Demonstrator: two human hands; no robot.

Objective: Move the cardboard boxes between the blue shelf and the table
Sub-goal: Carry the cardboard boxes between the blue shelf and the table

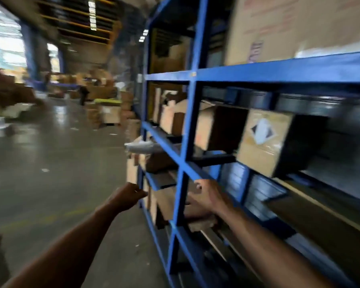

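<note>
Head view, right hand [209, 197] at blue shelf [187, 121]

- Motion blur smears the blue shelf [274, 72] — box printing unreadable.
- Right hand [208, 196]: its fingers reach behind the shelf upright, tips hidden, grip on the cardboard box [166, 201] beyond them unclear.
- Left hand [127, 195]: fingers blurred — curl uncertain.

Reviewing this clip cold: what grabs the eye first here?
The blue shelf fills the right side, stocked with cardboard boxes; one box with a diamond label stands out on the middle level. Below, the right hand reaches between the posts toward a lower box, while the left hand hangs just outside the frame.
</note>
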